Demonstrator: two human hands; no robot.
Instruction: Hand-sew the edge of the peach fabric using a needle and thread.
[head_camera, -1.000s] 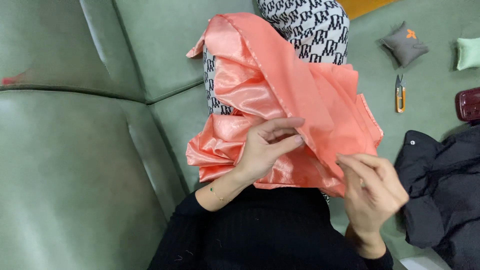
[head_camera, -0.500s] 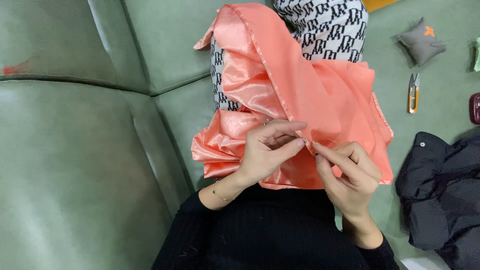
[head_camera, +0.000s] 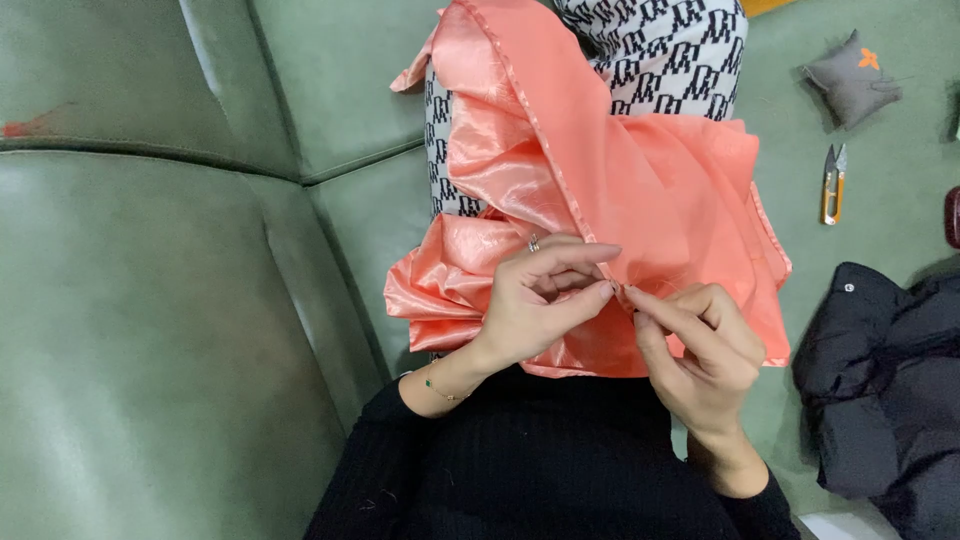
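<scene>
A shiny salmon-pink satin cloth (head_camera: 600, 170) with a stitched hem lies bunched over a black-and-white patterned cushion (head_camera: 670, 50) in front of me. My left hand (head_camera: 540, 300), with a ring on one finger, pinches a fold of the cloth at its hem. My right hand (head_camera: 700, 345) meets it fingertip to fingertip and pinches the same fold right beside it. Whether a needle or pin sits between the fingers cannot be told. Both arms wear black ribbed sleeves.
I am on a green leather sofa (head_camera: 170, 300). On the green surface to the right lie a grey pincushion (head_camera: 850, 78), small orange-handled thread snips (head_camera: 832, 185) and a black garment (head_camera: 890, 390).
My right hand has moved left and up along the cloth until its fingertips meet those of my left hand. The left hand keeps its pinch on the fold.
</scene>
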